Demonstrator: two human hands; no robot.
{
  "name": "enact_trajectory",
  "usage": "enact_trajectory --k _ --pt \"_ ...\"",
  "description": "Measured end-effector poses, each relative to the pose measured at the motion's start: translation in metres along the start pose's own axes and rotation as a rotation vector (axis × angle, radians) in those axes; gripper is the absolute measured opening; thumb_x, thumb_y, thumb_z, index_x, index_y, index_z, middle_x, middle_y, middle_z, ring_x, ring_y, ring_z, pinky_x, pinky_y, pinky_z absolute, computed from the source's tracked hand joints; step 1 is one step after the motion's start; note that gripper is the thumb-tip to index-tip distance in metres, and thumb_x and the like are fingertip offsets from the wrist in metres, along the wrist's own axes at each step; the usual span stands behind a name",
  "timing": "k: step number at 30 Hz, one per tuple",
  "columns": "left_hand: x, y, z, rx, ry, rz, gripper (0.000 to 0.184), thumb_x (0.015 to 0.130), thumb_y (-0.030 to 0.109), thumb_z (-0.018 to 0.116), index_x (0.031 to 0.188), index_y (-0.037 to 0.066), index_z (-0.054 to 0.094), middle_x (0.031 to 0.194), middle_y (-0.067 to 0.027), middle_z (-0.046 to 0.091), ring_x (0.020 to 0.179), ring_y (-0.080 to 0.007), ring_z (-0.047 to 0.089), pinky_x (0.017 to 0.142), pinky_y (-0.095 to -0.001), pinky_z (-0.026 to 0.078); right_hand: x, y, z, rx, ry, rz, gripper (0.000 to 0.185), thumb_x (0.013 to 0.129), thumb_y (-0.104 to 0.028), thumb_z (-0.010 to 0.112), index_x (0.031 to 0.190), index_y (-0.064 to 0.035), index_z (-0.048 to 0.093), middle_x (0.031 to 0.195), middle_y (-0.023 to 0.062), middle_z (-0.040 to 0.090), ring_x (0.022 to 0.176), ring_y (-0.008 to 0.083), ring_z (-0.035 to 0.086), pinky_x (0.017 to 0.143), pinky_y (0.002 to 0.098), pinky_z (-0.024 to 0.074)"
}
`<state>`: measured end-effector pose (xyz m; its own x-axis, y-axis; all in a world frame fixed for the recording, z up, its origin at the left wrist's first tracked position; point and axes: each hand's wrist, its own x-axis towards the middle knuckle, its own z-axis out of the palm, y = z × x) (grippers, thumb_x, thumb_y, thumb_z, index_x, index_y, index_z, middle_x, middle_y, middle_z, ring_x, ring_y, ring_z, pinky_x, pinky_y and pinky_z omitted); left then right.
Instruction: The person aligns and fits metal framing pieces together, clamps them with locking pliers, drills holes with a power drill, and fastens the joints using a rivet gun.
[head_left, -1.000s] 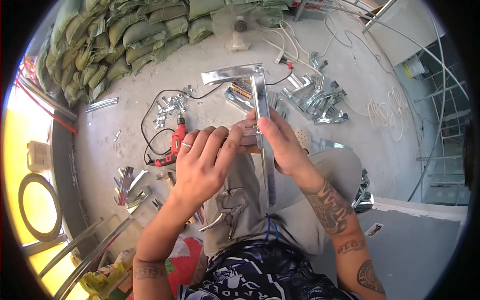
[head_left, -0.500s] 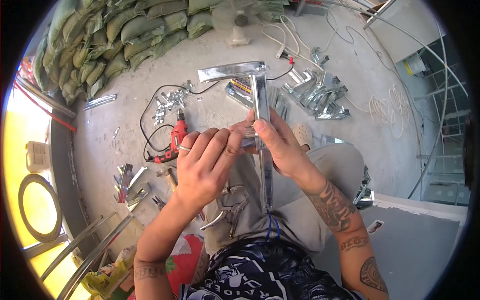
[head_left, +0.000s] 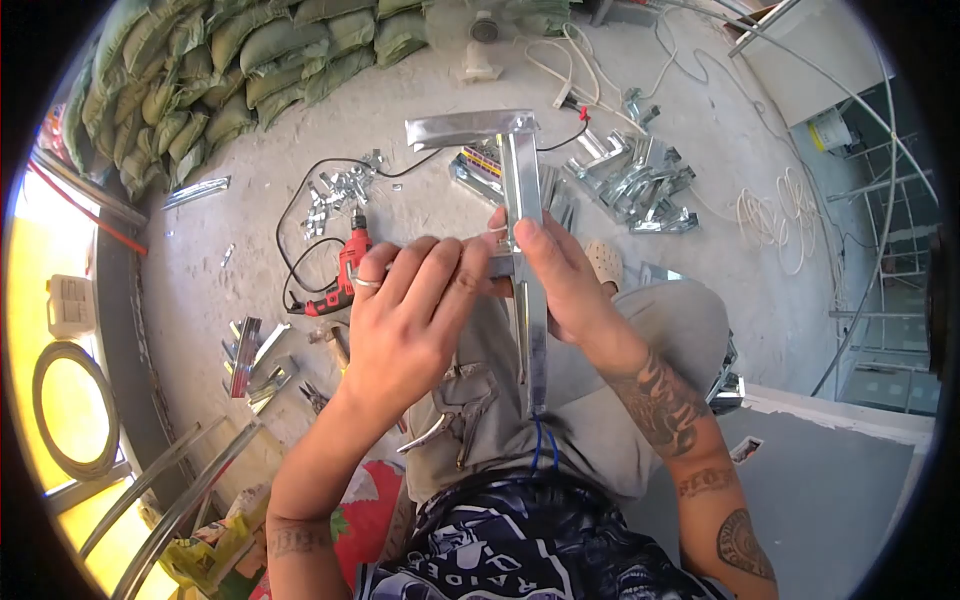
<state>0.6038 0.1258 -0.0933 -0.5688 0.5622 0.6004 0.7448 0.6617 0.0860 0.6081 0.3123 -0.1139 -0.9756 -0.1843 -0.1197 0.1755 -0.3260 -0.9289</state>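
Observation:
My right hand (head_left: 565, 285) is closed around a long galvanized metal channel (head_left: 523, 180), its thumb pressed along the front face. The channel stands roughly upright in view, and another metal strip (head_left: 455, 128) extends leftward from its top, forming an angled frame. My left hand (head_left: 415, 310), fingers curled, grips a short metal channel piece (head_left: 505, 265) that meets the long one from the side. The fingers hide most of that short piece. Locking pliers (head_left: 465, 400) with a C-shaped jaw rest on my trouser leg below the hands.
A red drill (head_left: 350, 265) with a black cord lies on the floor to the left, near a hammer (head_left: 338, 345). Cut metal pieces (head_left: 640, 185) are heaped at the right, smaller brackets (head_left: 340, 190) at the left. Stacked sandbags (head_left: 230, 70) line the back.
The metal frame has shifted slightly right and away from me. My left hand has moved a little left, so more of the short channel piece shows between the hands.

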Motion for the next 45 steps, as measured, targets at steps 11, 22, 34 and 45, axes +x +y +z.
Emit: enact_trajectory --k 11,22,34,45 --pt "-0.142 0.094 -0.013 -0.173 -0.674 -0.738 0.064 0.071 0.046 0.079 0.112 0.002 0.057 0.097 -0.0154 0.059 0.097 -0.0336 0.057 0.092 -0.0455 0.041 0.018 -0.006 -0.025 0.586 -0.026 0.204 0.073 0.098 -0.058 0.048 0.133 0.0050 0.039 0.135 0.0302 0.050 0.118 0.0388 0.060 0.102 0.0460 0.0510" --pt "-0.154 0.049 -0.045 -0.796 -0.538 -0.984 0.059 0.076 0.019 0.066 0.124 -0.010 0.052 0.106 -0.0271 0.062 0.101 -0.0405 0.062 0.089 -0.0409 0.049 0.015 0.001 -0.024 0.513 0.071 0.092 0.055 0.098 -0.051 0.053 0.120 -0.0010 0.044 0.122 0.0327 0.054 0.118 0.0469 0.057 0.108 0.0546 0.0425" --pt "-0.105 0.037 -0.015 -1.571 -0.348 -0.923 0.055 0.103 0.040 0.045 0.130 -0.008 0.049 0.115 -0.0150 0.062 0.106 -0.0209 0.059 0.096 -0.0357 0.045 0.013 0.012 -0.025 0.421 0.100 0.123 0.050 0.100 -0.046 0.052 0.121 -0.0015 0.043 0.125 0.0307 0.053 0.116 0.0449 0.060 0.105 0.0516 0.0461" --pt "-0.092 0.041 0.000 -1.542 -0.201 -1.042 0.068 0.104 0.051 0.030 0.118 -0.009 0.058 0.098 -0.0139 0.066 0.094 -0.0221 0.063 0.090 -0.0350 0.047 0.012 0.016 -0.013 0.462 0.099 0.194 0.050 0.099 -0.048 0.053 0.117 -0.0013 0.044 0.119 0.0280 0.056 0.111 0.0420 0.063 0.100 0.0483 0.0513"
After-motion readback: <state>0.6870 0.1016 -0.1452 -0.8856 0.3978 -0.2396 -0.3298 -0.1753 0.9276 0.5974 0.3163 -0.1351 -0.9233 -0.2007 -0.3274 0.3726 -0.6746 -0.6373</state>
